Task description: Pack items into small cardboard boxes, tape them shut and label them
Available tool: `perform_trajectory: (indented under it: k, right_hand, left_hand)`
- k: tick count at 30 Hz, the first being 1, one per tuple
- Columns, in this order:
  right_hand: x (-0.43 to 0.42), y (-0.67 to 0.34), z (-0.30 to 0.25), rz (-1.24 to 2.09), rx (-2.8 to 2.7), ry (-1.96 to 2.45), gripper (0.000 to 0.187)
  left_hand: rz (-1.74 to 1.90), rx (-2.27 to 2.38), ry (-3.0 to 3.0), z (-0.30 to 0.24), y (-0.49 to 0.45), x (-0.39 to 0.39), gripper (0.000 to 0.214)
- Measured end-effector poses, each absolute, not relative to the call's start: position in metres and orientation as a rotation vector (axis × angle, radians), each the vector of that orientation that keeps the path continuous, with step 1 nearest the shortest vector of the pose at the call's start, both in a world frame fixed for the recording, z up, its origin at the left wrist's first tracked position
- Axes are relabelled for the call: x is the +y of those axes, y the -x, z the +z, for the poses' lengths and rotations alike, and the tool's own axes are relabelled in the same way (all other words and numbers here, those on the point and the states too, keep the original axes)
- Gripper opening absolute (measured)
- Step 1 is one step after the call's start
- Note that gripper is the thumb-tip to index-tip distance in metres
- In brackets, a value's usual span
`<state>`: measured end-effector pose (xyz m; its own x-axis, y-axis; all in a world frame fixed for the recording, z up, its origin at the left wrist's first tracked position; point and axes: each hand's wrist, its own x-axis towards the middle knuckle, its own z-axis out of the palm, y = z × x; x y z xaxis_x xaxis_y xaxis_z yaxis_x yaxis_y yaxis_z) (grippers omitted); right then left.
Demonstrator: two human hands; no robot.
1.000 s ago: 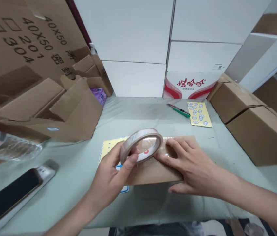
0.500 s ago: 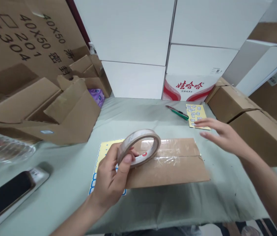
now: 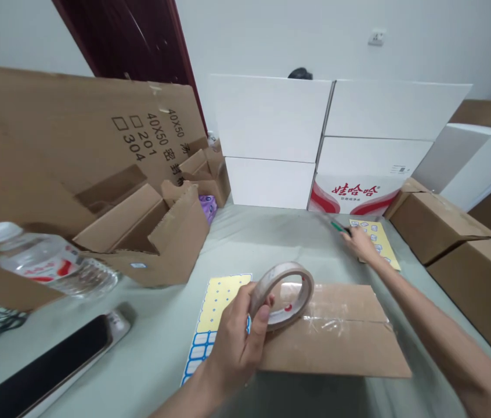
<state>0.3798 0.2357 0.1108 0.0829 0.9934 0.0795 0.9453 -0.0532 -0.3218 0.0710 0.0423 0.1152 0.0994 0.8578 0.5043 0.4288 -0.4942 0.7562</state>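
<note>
My left hand (image 3: pixel 239 342) grips a roll of clear tape (image 3: pixel 282 294) and holds it on edge above the left end of a flat brown cardboard box (image 3: pixel 336 342) whose seam carries a strip of tape. My right hand (image 3: pixel 361 242) is stretched out to the far side of the table, with its fingers on a green utility knife (image 3: pixel 338 227) beside a yellow sticker sheet (image 3: pixel 378 241). Whether the fingers have closed on the knife I cannot make out.
A yellow and blue label sheet (image 3: pixel 213 316) lies under the box's left end. To the left are open brown cartons (image 3: pixel 154 232), a plastic water bottle (image 3: pixel 49 264) and a black phone (image 3: pixel 40 371). Brown boxes (image 3: pixel 467 261) stand at the right, white cartons (image 3: pixel 315 145) at the back.
My right hand left the taped box and reached back to the green knife. The left hand kept hold of the tape roll. The camera tilted upward.
</note>
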Motion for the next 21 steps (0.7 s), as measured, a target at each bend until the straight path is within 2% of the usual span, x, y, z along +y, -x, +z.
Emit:
perform_trajectory:
  k: [5, 10, 15, 21]
  right_hand:
    - [0.114, -0.428, 0.167, 0.308, -2.065, 1.791, 0.043]
    - [0.01, -0.406, 0.186, 0.217, -2.396, 1.519, 0.041]
    - [0.0, -0.364, 0.185, 0.063, -2.473, 1.456, 0.04]
    - [-0.007, -0.346, 0.181, 0.046, -2.438, 1.488, 0.038]
  left_hand:
    - [1.363, 1.211, -2.009, 0.113, -0.07, 0.043, 0.018]
    - [1.367, 1.196, -1.985, 0.111, -0.07, 0.045, 0.019]
    - [1.387, 1.224, -1.984, 0.114, -0.073, 0.046, 0.016]
    - [1.415, 1.249, -1.954, 0.112, -0.075, 0.045, 0.017]
